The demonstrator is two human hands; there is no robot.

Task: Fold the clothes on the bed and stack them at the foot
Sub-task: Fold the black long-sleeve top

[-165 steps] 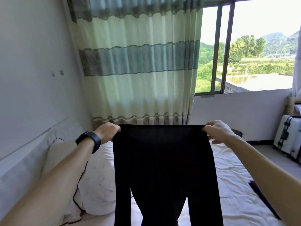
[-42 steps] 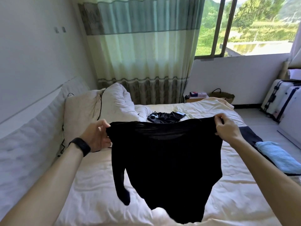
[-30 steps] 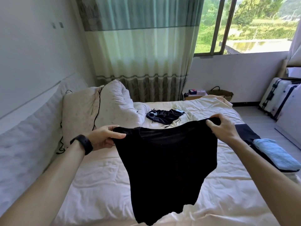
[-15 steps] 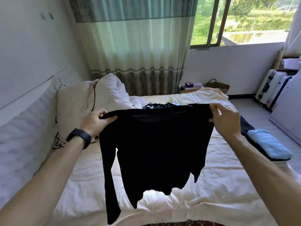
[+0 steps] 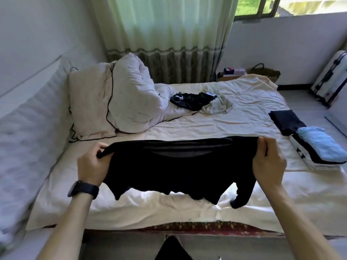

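Black garment point(image 5: 178, 171): one, two top corners pinched in fingers of left hand point(image 5: 92, 164) and right hand point(image 5: 268, 162).

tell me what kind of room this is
A bedroom, most likely: a bed with a rumpled white sheet, two plump white pillows with black piping, and a long pale green curtain.

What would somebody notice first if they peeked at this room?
First comes the big black top, stretched wide between the left hand and the right hand over the near side of the white bed. Next come the folded stack with a light blue layer on top at the bed's right edge, and a crumpled black garment farther back beside the pillows.
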